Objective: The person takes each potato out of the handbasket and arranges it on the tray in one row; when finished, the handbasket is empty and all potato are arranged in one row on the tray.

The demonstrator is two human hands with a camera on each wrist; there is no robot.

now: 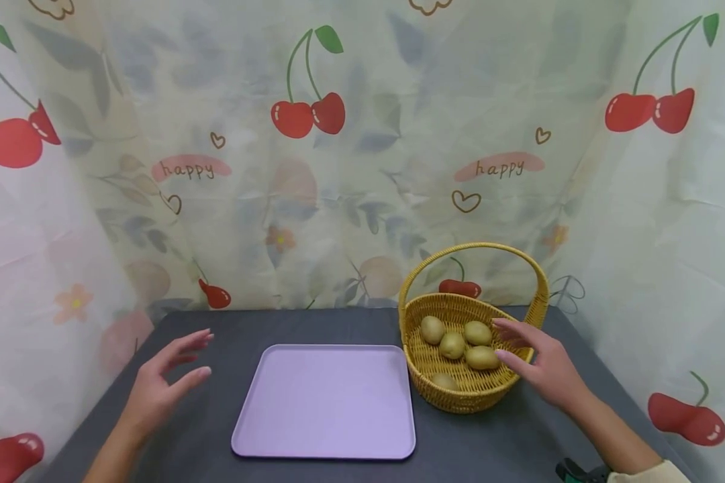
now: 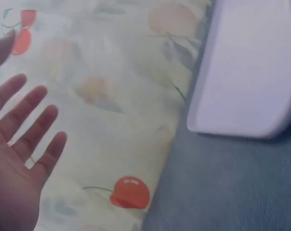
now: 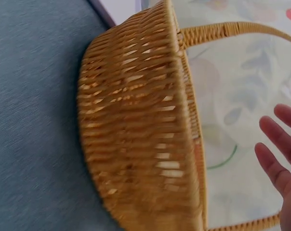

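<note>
My left hand [image 1: 157, 382] hovers over the left part of the table, fingers spread and empty, apart from the lilac tray [image 1: 326, 402]. In the left wrist view its fingers [image 2: 30, 115] are extended, and a corner of the tray shows at upper right. My right hand [image 1: 544, 362] reaches over the right rim of a wicker basket [image 1: 459, 401], palm turned inward, with nothing in it. Several oval, yellowish-brown potatoes [image 1: 452, 345] lie in the basket, the nearest partly hidden by the front rim. The right wrist view shows the basket's woven side [image 3: 136, 115] beside loosely extended fingers.
A dark grey cloth [image 1: 211, 429] covers the table. The basket's tall arched handle [image 1: 477, 247] rises over its opening. Curtains printed with cherries [image 1: 362, 174] enclose the back and both sides. A dark object [image 1: 580, 473] lies by the right sleeve.
</note>
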